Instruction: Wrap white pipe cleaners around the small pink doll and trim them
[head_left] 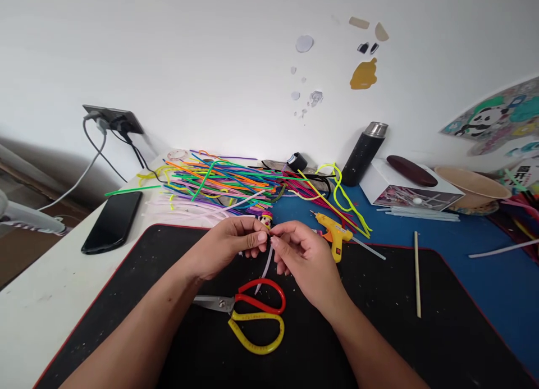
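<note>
My left hand [238, 240] and my right hand [301, 251] meet above the black mat [379, 299], their fingertips pinched on a small dark piece [270, 238]. From between them a pale strip [264, 268] hangs down toward the scissors. Just behind the fingertips is a small figure [265, 218] with a pink and yellow top, partly covered by my hands. Scissors [256, 316] with one red and one yellow handle lie below my hands. To the right of my right hand rests a yellow glue gun [334, 232] with a clear stick in its back.
Colourful pipe cleaners [223, 181] are heaped along the wall. A black phone [113, 223] lies at left. Behind at right stand a dark thermos [364, 153], a white box [379, 178] and a tan bowl [471, 184]. A wooden stick [417, 274] lies on the mat.
</note>
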Available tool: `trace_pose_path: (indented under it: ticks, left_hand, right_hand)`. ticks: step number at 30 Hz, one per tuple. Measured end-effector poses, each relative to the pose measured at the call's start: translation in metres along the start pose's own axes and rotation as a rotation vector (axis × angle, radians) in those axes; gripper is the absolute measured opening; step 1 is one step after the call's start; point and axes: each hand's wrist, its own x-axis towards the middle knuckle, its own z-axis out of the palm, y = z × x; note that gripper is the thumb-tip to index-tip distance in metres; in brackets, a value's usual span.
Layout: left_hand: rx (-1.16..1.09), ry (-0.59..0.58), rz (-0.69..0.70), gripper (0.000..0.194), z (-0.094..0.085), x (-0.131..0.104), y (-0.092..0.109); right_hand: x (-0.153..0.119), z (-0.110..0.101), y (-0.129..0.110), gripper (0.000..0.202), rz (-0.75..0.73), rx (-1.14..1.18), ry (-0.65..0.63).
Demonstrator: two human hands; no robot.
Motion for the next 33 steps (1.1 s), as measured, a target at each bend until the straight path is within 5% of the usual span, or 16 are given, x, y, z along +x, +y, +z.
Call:
trace_pose_path:
  ticks: [20,33]
  left_hand:
    - [0.033,0.011,-0.065,0.049,0.0045,-0.0027,0.0035]
    - [0.154,-0.026,-0.075,0.046,0.0025,-0.0083,0.0067]
  right_hand:
    - [0.0000,0.0014,0.0042,0.013,-0.102,-0.155,0.043]
    - [-0.0025,0.0036,0.0080,0.011,-0.340,-0.557,0.170]
